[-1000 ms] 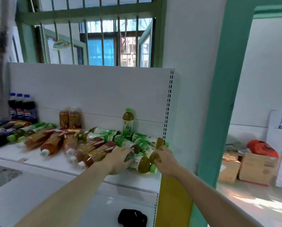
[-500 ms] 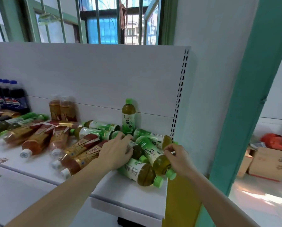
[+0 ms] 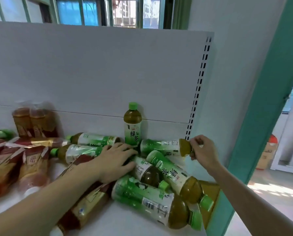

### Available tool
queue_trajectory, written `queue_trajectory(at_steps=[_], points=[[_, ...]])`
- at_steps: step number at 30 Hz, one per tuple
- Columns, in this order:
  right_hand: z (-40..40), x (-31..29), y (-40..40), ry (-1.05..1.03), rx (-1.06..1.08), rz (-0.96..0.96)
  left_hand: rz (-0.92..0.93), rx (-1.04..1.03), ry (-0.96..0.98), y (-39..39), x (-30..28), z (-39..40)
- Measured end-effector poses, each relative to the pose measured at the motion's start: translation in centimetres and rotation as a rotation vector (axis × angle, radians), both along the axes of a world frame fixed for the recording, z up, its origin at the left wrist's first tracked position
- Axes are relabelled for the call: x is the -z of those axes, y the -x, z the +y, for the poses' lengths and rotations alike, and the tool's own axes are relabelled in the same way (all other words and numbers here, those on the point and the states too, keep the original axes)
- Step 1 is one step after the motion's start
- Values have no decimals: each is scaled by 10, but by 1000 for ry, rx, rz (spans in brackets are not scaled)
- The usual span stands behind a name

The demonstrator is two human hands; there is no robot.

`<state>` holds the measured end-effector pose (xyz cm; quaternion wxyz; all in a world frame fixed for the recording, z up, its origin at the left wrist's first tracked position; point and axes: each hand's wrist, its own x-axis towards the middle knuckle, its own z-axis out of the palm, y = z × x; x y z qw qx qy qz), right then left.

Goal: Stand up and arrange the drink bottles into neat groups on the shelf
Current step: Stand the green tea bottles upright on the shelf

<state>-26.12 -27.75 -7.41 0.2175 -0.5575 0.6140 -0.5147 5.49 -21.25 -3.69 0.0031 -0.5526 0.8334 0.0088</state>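
Several green tea bottles lie in a heap on the white shelf (image 3: 122, 223). One green tea bottle (image 3: 132, 124) stands upright against the back panel. My right hand (image 3: 202, 151) pinches the cap end of a lying green tea bottle (image 3: 162, 148) at the back right. My left hand (image 3: 114, 160) rests flat with fingers spread on the lying bottles in the middle of the heap. Two more green tea bottles (image 3: 174, 174) (image 3: 150, 200) lie at the shelf's front right corner, caps toward me. Red-labelled tea bottles (image 3: 31, 166) lie to the left, and two (image 3: 35, 122) stand at the back.
A white back panel (image 3: 91, 74) with a slotted upright (image 3: 199, 86) bounds the shelf. A teal door frame (image 3: 268, 108) stands right of it. Cardboard boxes (image 3: 265, 155) sit on the floor beyond. A barred window (image 3: 108, 11) is above.
The view has closed in on the shelf's right end. My right hand moved from the front bottle up and back to the cap of the rear lying bottle. My left hand stays on the heap.
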Motion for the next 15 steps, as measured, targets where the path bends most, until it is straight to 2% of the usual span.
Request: queue_trajectory(at_steps=[2,5,7,11,15], points=[[-1,-22,-4,87,14,-46,18,12,15,-2,5,-4],[-7,-64,-18,145,-118,-36,46,17,36,-5,11,-8],[-14,-89,-38,204,-205,88,82,19,49,-5,13,-8],[-30,-118,-93,272,-229,457,106,31,55,-5,14,-8],[-40,-119,-122,279,-224,538,124,24,51,-6,14,-7]])
